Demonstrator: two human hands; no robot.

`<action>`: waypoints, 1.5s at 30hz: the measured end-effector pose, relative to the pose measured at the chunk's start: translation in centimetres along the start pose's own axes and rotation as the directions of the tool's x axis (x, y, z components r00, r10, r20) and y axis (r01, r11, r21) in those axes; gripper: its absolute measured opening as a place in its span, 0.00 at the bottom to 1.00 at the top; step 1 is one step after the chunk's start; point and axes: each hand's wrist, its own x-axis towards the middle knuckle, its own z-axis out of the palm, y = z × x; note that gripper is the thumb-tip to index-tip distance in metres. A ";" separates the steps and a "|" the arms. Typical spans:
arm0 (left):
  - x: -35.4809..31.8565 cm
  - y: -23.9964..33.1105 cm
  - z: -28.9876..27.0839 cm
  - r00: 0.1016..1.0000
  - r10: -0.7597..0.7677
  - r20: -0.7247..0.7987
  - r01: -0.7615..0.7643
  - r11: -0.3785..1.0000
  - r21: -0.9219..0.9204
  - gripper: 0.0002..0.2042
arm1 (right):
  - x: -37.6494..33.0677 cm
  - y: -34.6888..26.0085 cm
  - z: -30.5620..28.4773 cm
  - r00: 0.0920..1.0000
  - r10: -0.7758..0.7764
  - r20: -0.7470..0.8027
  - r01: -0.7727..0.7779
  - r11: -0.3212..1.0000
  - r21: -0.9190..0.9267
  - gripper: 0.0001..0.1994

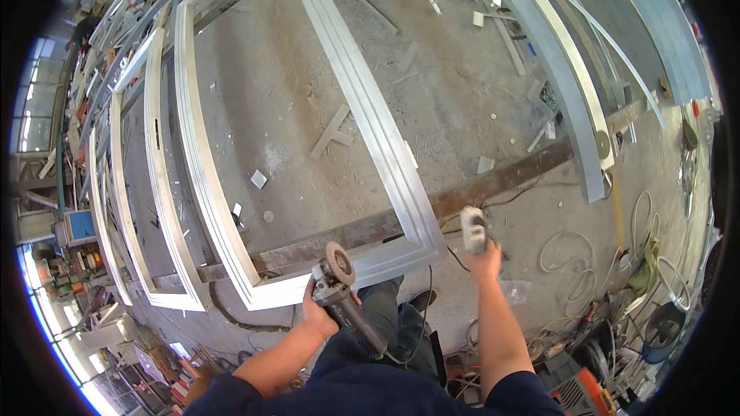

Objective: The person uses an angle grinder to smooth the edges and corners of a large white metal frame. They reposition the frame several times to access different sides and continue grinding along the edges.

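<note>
My left hand [316, 310] grips an angle grinder [339, 289] by its body, with the round disc [339, 263] turned up just in front of the near rail of a large aluminium frame [385, 146]. My right hand [486, 260] is closed around a small white object [472, 229], held near the frame's near right corner. The frame lies flat across a rusty steel beam [493, 182] above the concrete floor.
More aluminium frames [158, 185] lie side by side to the left. Long grey profiles [555, 62] run along the right. Offcuts litter the floor [331, 132]. Coiled cables [570, 258] and an orange machine [586, 393] sit at the lower right.
</note>
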 end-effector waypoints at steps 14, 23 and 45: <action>0.5 -14.8 3.7 0.981 -0.138 0.138 0.032 0.808 0.588 0.39 | -16.1 17.4 -2.1 0.907 0.366 0.208 -0.401 0.598 0.694 0.30; -2.9 -27.1 -0.1 0.868 -0.226 0.443 -0.289 0.496 0.819 0.37 | -30.4 7.2 -7.6 0.984 -0.054 0.168 -0.127 0.443 0.888 0.41; 3.6 -23.3 0.0 0.755 -0.650 -0.088 -0.528 -0.681 0.508 0.37 | -25.3 12.7 2.4 0.783 0.170 0.599 -0.279 -0.763 0.583 0.17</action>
